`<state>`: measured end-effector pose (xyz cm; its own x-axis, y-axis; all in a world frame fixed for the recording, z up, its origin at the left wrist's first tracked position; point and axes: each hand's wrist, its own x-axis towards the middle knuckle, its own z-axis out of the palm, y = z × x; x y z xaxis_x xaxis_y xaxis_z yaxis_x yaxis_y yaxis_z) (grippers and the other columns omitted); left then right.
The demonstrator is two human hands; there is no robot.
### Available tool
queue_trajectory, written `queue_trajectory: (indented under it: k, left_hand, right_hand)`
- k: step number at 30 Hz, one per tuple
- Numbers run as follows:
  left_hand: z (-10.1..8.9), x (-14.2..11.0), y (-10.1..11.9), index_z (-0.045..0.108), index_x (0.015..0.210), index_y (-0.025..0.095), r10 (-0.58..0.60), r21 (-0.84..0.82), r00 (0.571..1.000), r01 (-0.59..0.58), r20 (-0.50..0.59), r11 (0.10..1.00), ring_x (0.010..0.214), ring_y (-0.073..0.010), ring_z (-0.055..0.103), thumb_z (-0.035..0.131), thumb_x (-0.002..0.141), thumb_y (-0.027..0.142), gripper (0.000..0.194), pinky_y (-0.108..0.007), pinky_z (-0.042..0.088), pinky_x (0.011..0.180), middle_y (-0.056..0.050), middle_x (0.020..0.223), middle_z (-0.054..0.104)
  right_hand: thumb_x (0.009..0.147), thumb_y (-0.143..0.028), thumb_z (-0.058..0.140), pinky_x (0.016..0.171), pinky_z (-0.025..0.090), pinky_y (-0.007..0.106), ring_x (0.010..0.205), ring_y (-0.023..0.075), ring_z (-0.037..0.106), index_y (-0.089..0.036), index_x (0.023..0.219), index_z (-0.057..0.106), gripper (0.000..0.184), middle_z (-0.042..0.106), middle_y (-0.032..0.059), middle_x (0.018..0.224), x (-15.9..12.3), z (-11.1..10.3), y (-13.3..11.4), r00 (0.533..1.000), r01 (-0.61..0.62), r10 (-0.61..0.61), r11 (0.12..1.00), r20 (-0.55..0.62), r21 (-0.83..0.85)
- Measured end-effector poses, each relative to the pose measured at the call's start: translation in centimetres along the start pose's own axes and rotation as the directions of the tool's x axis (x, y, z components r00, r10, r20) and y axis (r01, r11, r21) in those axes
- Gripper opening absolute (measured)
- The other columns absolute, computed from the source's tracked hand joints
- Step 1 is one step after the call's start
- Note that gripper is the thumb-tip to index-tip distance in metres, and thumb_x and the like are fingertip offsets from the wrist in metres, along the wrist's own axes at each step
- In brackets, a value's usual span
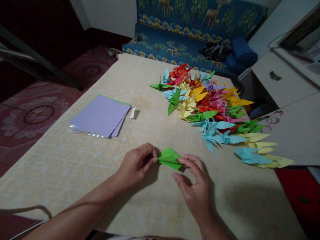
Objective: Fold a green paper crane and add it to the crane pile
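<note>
Patterned cream worktop (160, 206), left hand (137, 163) pinching folded green paper (169, 158), right fingertips (179, 161) touching its edge, thumb apart, colourful folded-paper cranes (207, 103) beyond

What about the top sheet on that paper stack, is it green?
No, the top sheet is light purple; green shows only along its far edge.

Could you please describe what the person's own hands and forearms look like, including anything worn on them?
The left hand and right hand are both bare, with no gloves and no rings or bracelets that I can see. The left forearm and the short visible part of the right forearm show no sleeve or watch. Finer nail detail is too small to tell.
</note>
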<state>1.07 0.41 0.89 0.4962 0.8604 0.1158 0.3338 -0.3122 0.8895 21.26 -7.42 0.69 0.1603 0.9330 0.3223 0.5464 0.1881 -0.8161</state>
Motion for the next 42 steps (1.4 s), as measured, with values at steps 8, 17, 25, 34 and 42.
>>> queue_trajectory:
  k: [8, 17, 25, 34, 42]
  left_hand:
    - [0.0, 0.0, 0.0, 0.058, 0.075, 0.016, -0.183, -0.276, 0.982, 0.166, -0.040, 0.947, 0.065, -0.0127, 0.052, 0.060, 0.088, 0.036, 0.024, -0.023, 0.042, 0.059, -0.002, 0.069, 0.059]
    - [0.9, 0.1, 1.0, 0.063, 0.080, 0.014, -0.352, -0.682, 0.935, 0.288, 0.048, 0.672, 0.056, -0.0110, 0.058, 0.078, 0.072, 0.040, 0.032, -0.020, 0.042, 0.054, 0.000, 0.064, 0.063]
    - [-0.2, 5.7, 2.4, 0.068, 0.073, 0.011, -0.438, -0.700, 0.898, 0.282, -0.049, 0.656, 0.043, -0.0044, 0.043, 0.089, 0.053, 0.037, 0.039, -0.017, 0.029, 0.043, 0.003, 0.053, 0.059]
    - [-0.2, 8.4, 0.5, 0.070, 0.070, 0.013, -0.335, -0.657, 0.896, 0.069, -0.290, 0.751, 0.052, -0.0095, 0.052, 0.083, 0.061, 0.037, 0.029, -0.021, 0.040, 0.052, 0.000, 0.059, 0.064]
    - [1.1, 7.5, -0.5, 0.070, 0.078, 0.012, -0.245, -0.548, 0.957, 0.123, -0.154, 0.828, 0.055, -0.0122, 0.054, 0.080, 0.064, 0.032, 0.027, -0.023, 0.040, 0.053, -0.003, 0.064, 0.066]
  right_hand:
    - [0.087, -0.022, 0.061, 0.070, 0.055, 0.029, 0.085, 0.0197, 0.064, -0.021, 0.090, 0.069, 0.009, 0.065, 0.0067, 0.091, 1.2, 0.0, -0.6, 1.000, -0.015, 0.016, 0.998, -0.019, 0.069]
    - [0.082, -0.037, 0.065, 0.046, 0.039, 0.021, 0.052, 0.0122, 0.049, -0.017, 0.067, 0.060, 0.026, 0.051, -0.0019, 0.056, 3.0, 0.5, -2.2, 0.957, -0.291, 0.285, 0.920, 0.061, 0.264]
    - [0.079, -0.040, 0.070, 0.048, 0.040, 0.019, 0.055, 0.0108, 0.051, -0.018, 0.080, 0.065, 0.023, 0.058, -0.0021, 0.063, 8.9, 1.3, -1.5, 0.932, -0.353, 0.322, 0.704, 0.166, 0.617]
    - [0.070, -0.028, 0.073, 0.055, 0.051, 0.022, 0.068, 0.0151, 0.065, -0.017, 0.098, 0.066, 0.030, 0.071, 0.0034, 0.085, 9.3, 3.2, 1.7, 0.927, -0.367, 0.317, 0.648, 0.202, 0.667]
    - [0.075, -0.030, 0.071, 0.069, 0.052, 0.026, 0.080, 0.0187, 0.065, -0.019, 0.111, 0.062, 0.038, 0.069, 0.0052, 0.092, 9.0, 4.1, 1.7, 0.976, -0.187, 0.216, 0.851, -0.002, 0.491]
